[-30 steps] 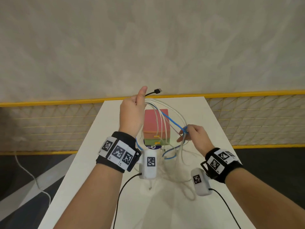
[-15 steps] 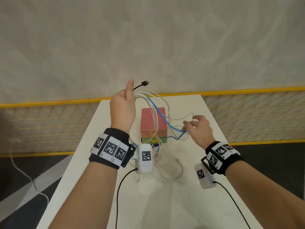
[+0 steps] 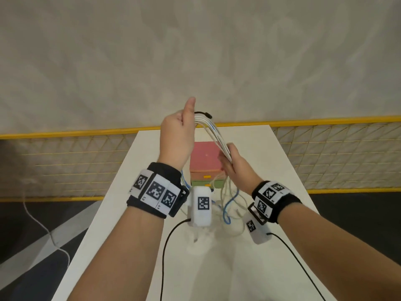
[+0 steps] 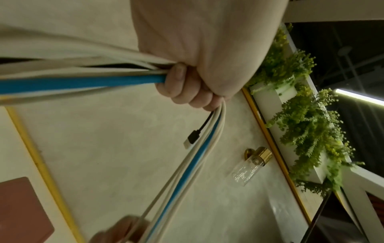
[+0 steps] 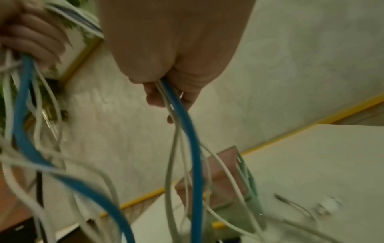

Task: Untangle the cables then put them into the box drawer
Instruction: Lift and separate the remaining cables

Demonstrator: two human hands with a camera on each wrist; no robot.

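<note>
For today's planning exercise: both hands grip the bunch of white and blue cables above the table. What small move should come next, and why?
Probably slide the right hand down the bunch of white and blue cables, away from the left hand, combing the strands apart. The loose ends below still hang looped in front of the pink and green drawer box, whose drawers look closed.

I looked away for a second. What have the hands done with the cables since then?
The right hand moved up and in, and now grips the gathered bundle of white and blue cables just below the left hand, which lifted a little. Unchanged: the left hand's grip, the pink and green drawer box closed on the white table.
</note>
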